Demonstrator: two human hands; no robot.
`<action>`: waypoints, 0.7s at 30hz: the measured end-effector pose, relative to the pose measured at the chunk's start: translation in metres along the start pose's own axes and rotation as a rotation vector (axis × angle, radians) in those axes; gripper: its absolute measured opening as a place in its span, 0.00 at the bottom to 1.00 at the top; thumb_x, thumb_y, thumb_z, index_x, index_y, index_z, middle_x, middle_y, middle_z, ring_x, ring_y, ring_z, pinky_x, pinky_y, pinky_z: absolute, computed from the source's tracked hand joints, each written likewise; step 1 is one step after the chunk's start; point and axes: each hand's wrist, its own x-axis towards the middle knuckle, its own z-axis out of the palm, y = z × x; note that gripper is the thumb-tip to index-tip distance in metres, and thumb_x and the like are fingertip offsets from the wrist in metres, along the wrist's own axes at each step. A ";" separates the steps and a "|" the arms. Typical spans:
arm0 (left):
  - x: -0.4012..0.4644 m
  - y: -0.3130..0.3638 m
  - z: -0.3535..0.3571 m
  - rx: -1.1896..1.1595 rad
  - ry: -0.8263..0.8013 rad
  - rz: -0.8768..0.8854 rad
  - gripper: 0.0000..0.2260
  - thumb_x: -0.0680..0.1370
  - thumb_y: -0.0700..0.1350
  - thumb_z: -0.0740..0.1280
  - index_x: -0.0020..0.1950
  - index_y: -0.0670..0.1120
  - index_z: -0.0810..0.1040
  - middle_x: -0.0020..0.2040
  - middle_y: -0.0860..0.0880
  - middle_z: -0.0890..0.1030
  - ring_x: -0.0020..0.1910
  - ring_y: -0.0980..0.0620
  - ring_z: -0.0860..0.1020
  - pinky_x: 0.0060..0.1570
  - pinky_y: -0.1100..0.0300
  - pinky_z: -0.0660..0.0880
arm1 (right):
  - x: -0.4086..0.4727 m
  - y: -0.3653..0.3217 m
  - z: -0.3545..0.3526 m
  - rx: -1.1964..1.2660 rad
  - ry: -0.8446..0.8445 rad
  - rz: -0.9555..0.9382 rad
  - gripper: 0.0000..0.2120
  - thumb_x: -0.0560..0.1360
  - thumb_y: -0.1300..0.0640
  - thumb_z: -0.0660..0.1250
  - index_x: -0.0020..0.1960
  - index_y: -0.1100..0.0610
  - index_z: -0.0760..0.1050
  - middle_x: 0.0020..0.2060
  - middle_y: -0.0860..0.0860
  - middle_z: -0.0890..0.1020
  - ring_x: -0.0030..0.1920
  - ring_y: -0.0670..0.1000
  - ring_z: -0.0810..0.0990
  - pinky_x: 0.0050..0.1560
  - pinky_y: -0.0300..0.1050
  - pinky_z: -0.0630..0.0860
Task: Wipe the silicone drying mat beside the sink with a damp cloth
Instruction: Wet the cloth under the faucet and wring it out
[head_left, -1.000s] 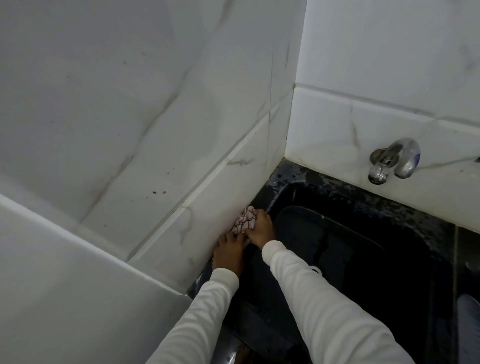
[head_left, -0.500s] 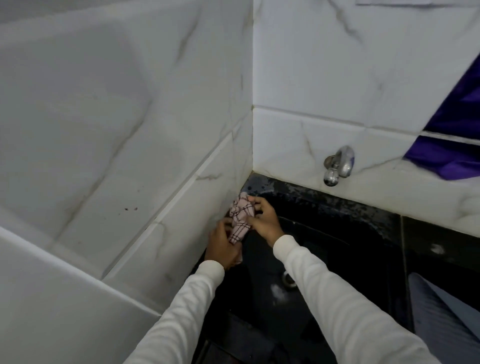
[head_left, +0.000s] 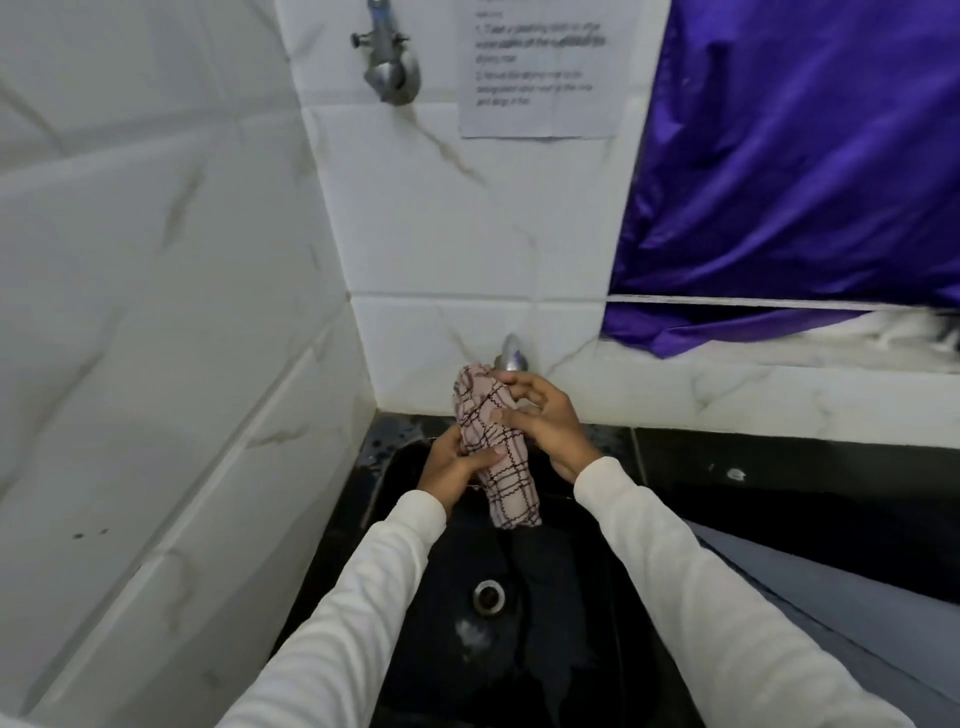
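Observation:
A pink checked cloth (head_left: 497, 447), bunched into a roll, hangs above the black sink (head_left: 571, 623). My left hand (head_left: 451, 464) grips the cloth's middle from the left. My right hand (head_left: 545, 422) holds its upper part from the right, just below the low wall tap (head_left: 511, 355). The grey silicone drying mat (head_left: 852, 613) lies on the counter right of the sink, partly behind my right sleeve.
White marble tiles form a corner wall at left and behind. A second tap (head_left: 390, 67) sits high on the back wall beside a printed paper sheet (head_left: 540, 67). Purple fabric (head_left: 800, 171) hangs at the upper right. The sink drain (head_left: 488, 596) lies below the cloth.
Both hands lifted the cloth from the sink's left corner and carried it right, up under the low tap. The view tilted up and right, showing more wall and the mat.

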 end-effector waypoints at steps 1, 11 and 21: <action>0.000 0.003 0.013 0.009 -0.010 0.018 0.18 0.71 0.34 0.73 0.60 0.43 0.78 0.55 0.44 0.84 0.56 0.42 0.81 0.56 0.47 0.78 | -0.006 -0.003 -0.011 -0.004 0.032 -0.008 0.22 0.69 0.69 0.73 0.61 0.56 0.76 0.54 0.57 0.80 0.48 0.51 0.82 0.48 0.46 0.80; -0.008 -0.015 0.142 0.018 -0.216 0.011 0.15 0.74 0.33 0.70 0.61 0.41 0.78 0.53 0.44 0.84 0.52 0.49 0.83 0.46 0.62 0.78 | -0.094 0.005 -0.112 0.211 0.076 0.223 0.18 0.82 0.50 0.59 0.69 0.56 0.70 0.61 0.56 0.80 0.62 0.54 0.78 0.64 0.51 0.74; -0.010 -0.049 0.214 0.115 -0.199 0.036 0.14 0.75 0.33 0.70 0.57 0.47 0.78 0.50 0.52 0.83 0.47 0.60 0.82 0.45 0.68 0.77 | -0.172 0.010 -0.168 0.103 0.151 0.308 0.21 0.79 0.51 0.64 0.71 0.49 0.67 0.61 0.50 0.80 0.61 0.49 0.79 0.61 0.46 0.76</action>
